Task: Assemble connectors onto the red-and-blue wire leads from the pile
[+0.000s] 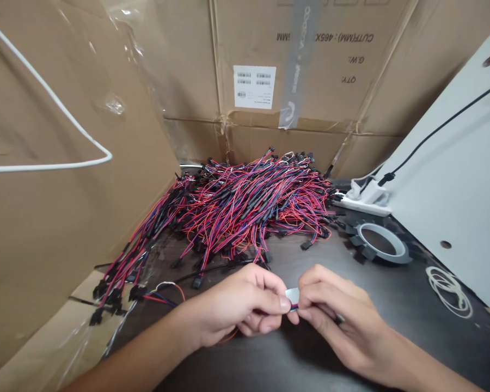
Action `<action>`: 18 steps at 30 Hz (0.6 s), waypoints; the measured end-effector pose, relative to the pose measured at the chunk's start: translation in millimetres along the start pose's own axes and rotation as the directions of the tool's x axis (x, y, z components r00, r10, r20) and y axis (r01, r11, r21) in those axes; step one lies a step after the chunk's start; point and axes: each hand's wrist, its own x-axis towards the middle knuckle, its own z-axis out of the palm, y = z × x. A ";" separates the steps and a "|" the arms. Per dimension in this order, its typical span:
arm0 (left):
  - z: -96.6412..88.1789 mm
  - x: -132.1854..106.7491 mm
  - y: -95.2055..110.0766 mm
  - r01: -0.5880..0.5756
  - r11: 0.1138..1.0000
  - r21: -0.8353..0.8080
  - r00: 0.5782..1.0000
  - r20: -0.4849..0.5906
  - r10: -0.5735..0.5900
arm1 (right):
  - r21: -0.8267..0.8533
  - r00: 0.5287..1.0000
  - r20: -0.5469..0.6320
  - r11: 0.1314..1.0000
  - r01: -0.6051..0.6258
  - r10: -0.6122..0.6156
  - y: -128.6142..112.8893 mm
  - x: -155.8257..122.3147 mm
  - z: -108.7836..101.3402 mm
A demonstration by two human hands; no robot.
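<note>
A cardboard wall is rising along the left edge of the desk, with a thin white cable looping across it. At the desk's front left corner, a bundle of red, blue and black wire leads is trailing over the edge. Behind it, toward the back edge, a large heap of the same leads is lying against stacked cardboard boxes bearing a white label.

Near the front edge, the left hand is pinching narrowly on a short wire lead, thumb and forefinger closed on it. The right hand is meeting it fingertip to fingertip, gripping a small strip of pale tape at the lead's end.

Further right, a roll of tape is lying flat on the dark surface, a white power strip behind it. A white panel is leaning at the right edge, a coil of thin white bands beside it.
</note>
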 end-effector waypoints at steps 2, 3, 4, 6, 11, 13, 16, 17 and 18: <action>-0.6 0.5 -0.8 -0.020 1.000 0.012 1.000 0.007 0.019 | 0.029 0.999 -0.010 0.999 -0.042 0.042 -1.7 0.6 0.9; -0.6 0.8 -1.3 -0.028 0.999 0.020 1.000 0.003 0.028 | 0.041 0.998 -0.017 0.997 -0.065 0.066 -2.2 0.5 1.6; -0.4 1.1 -1.7 -0.034 0.999 0.026 0.999 -0.008 0.034 | 0.051 0.996 -0.027 0.995 -0.088 0.090 -2.4 0.3 2.4; 0.7 1.7 -2.7 -0.039 0.999 0.032 0.998 -0.039 0.040 | 0.069 0.990 -0.046 0.989 -0.128 0.131 -2.2 -0.5 4.3; 4.9 3.5 -4.1 -0.066 0.996 0.054 0.991 -0.114 0.072 | 0.164 0.959 -0.086 0.953 -0.254 0.270 -0.2 -0.7 8.4; 5.9 4.1 -3.9 -0.074 0.993 0.089 0.988 -0.131 0.085 | 0.246 0.929 -0.061 0.908 -0.340 0.364 0.4 0.0 9.1; 7.2 4.8 -3.7 -0.091 0.977 0.195 0.976 -0.176 0.126 | 0.342 0.866 0.016 0.811 -0.474 0.499 1.1 1.6 8.6; 7.9 5.0 -3.9 -0.098 0.965 0.243 0.970 -0.193 0.147 | 0.362 0.844 0.038 0.780 -0.510 0.535 1.4 2.2 8.2; 8.7 5.2 -4.3 -0.103 0.951 0.291 0.964 -0.204 0.167 | 0.383 0.825 0.058 0.750 -0.539 0.562 1.6 2.8 7.7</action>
